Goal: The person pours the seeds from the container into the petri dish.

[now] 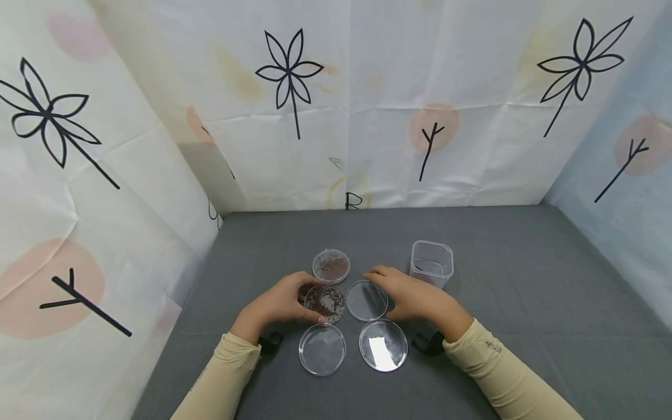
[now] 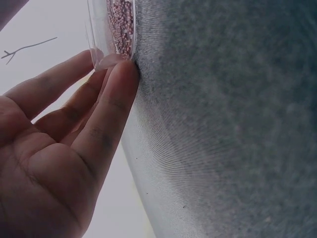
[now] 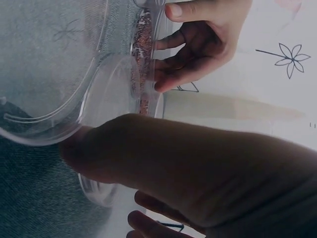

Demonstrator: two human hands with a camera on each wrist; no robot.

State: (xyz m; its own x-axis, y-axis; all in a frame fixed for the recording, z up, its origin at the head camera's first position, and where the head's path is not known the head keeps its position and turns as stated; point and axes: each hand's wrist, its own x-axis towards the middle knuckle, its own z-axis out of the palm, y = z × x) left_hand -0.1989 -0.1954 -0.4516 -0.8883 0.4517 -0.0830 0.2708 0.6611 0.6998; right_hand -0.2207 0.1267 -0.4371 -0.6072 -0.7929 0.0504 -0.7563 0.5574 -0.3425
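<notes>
My left hand [image 1: 289, 300] grips a clear petri dish [image 1: 317, 296] of reddish-brown granules by its side, thumb at the near rim. In the left wrist view the fingertips meet the wall of this dish [image 2: 121, 29]. On the right, my right hand [image 1: 415, 294] holds an empty clear petri dish [image 1: 362, 300] between thumb and fingers, close beside the left one. The right wrist view has the right thumb [image 3: 94, 153] at a dish edge, and the left hand [image 3: 203, 44] at the granules. Behind the gripped dishes stands another dish [image 1: 332, 267] with brown granules.
Two clear dish pieces lie in front, one on the left [image 1: 322, 350] and one on the right [image 1: 383, 345] with a bright reflection. A clear square plastic tub [image 1: 431, 261] stands behind the right hand on the grey table [image 1: 525, 280]. Patterned cloth [image 1: 367, 157] encloses the back and sides.
</notes>
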